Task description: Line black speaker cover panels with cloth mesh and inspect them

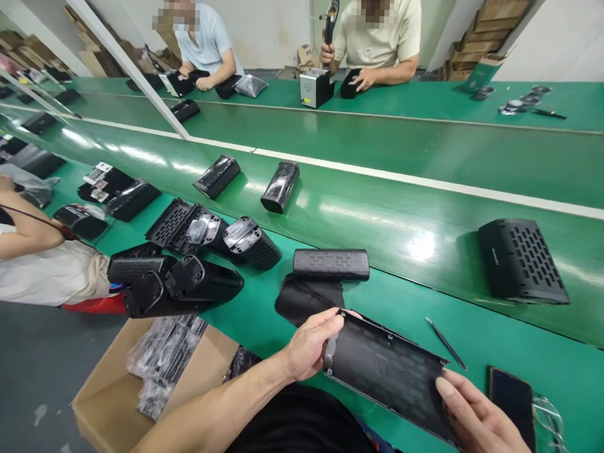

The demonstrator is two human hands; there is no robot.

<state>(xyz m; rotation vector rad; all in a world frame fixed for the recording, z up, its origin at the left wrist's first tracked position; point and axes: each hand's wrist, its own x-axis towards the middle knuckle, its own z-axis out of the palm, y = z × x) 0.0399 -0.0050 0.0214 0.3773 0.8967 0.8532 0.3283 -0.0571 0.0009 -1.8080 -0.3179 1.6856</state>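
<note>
A black perforated plastic cover (386, 370), its hollow inner side facing up, is held between both hands just above the green bench. My left hand (313, 347) grips its left end with the thumb over the edge. At the right end, my right hand (484, 415) pinches the cover, thumb on its inner face. Dark mesh-like sheet lines the cover, and slots show faintly through it. Behind my left hand lie a piece of black cloth-like sheet (303, 300) and another slotted black cover (331, 264).
Black housings (179, 281) crowd the bench at left, above a cardboard box (110, 365) of wrapped parts. A pen-like tool (446, 343), phone (512, 402) and glasses (548, 417) lie right. Black units (523, 259) sit on the green belt (382, 223). Co-workers sit opposite and at left.
</note>
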